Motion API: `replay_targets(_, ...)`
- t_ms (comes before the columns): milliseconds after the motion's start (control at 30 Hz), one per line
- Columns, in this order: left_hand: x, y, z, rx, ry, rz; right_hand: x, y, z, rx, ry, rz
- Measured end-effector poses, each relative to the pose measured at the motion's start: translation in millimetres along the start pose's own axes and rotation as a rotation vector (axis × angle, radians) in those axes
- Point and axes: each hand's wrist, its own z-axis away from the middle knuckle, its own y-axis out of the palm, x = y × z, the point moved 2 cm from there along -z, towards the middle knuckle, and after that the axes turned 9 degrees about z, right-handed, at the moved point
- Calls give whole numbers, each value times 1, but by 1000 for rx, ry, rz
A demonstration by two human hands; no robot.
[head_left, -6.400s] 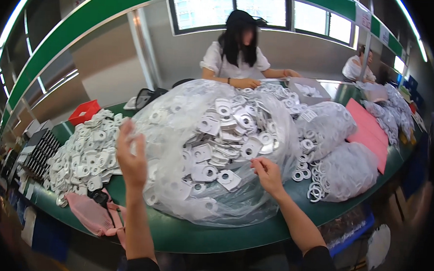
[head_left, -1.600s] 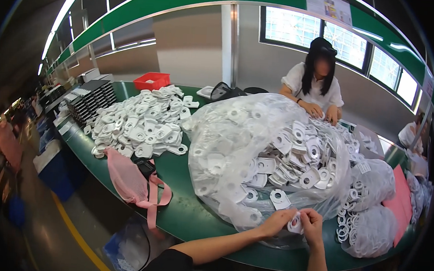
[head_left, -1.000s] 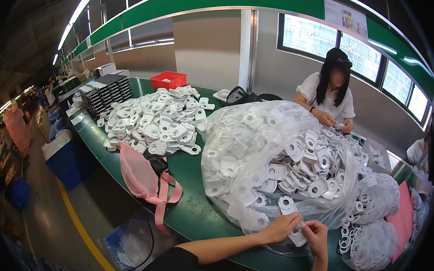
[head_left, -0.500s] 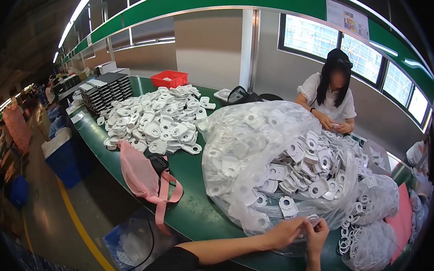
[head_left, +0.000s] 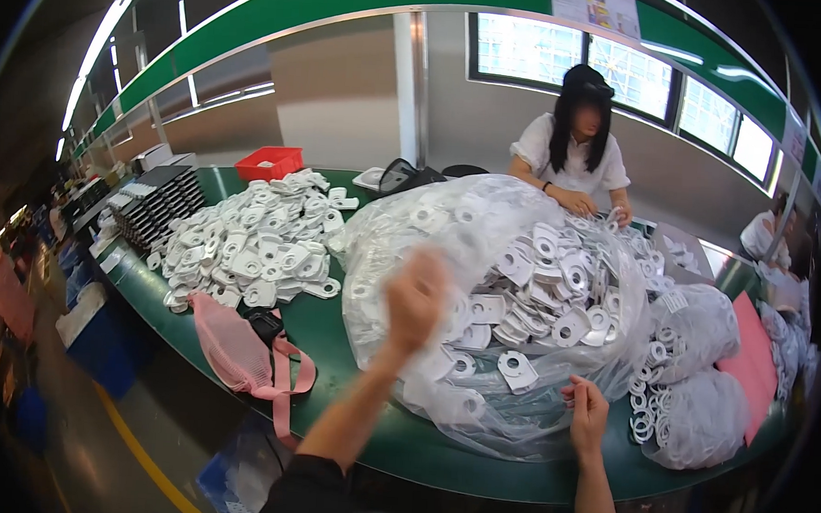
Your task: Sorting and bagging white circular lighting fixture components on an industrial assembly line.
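My left hand is raised over the left side of a large clear plastic bag. Motion smears its fingers, so whether it holds anything does not show. Near the bag's front edge, my right hand is closed with the fingers curled in; what they hold, if anything, is hidden. Out of the bag's mouth spill white plastic parts, flat and rounded with a round hole. One such white part lies apart from the pile, up and left of my right hand. White rings lie to the right of that hand.
A heap of white parts covers the table's left side, by stacked dark trays and a red bin. A pink mesh bag lies at the front edge. Across the table, a co-worker handles parts.
My hands have parted: the left swung up and leftward over the bag, while the right stayed near its front edge. The co-worker's hands moved apart. The whole view shifted somewhat.
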Motion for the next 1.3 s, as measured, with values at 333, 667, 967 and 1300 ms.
replay_targets(333, 8, -129, -79, -431, -346, 182, 14, 12, -1, -27, -29, 141)
replay_targets(667, -1, 77, 97, 723, -69, -334, 16, -25, -2, -267, -183, 238)
replay_targets(967, 25, 108, 144, 802, 32, -568, -35, -112, -13, -363, -164, 947)
replay_targets(1300, 9, 97, 144, 366, -1260, 1231, -28, -114, -15, -414, -139, 891)
